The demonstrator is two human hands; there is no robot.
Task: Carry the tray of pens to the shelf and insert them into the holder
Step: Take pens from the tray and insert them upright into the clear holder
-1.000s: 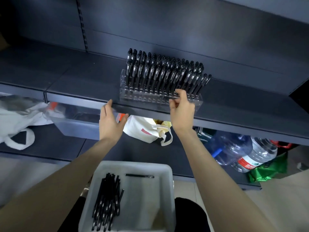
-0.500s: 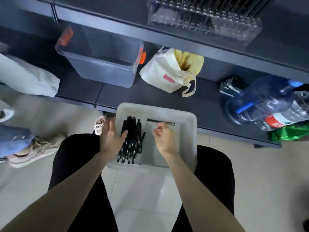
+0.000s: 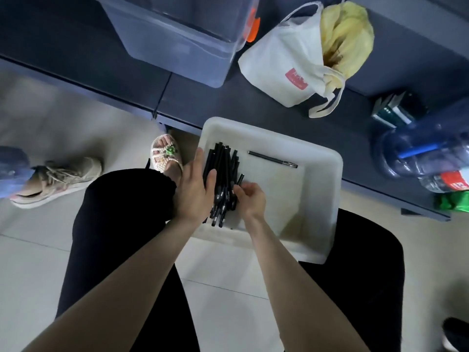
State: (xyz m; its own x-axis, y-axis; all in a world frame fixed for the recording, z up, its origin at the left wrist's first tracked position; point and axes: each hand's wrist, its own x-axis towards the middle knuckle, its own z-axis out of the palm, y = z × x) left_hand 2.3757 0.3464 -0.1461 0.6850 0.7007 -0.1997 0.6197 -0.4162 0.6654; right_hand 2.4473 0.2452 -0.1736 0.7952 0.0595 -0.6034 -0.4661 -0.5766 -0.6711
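Pens bundled at left edge of tray on the lap, stray pen near far edge; left hand flat against bundle, right hand fingers pinching some; holder out of view, likely a whole batch left to insert.

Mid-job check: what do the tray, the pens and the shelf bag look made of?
Tray: probably plastic, smooth white moulded walls, rounded corners. Pens: likely plastic, black barrels with faint sheen. Bag: seemingly canvas cloth, matte off-white, soft folds, limp strap.
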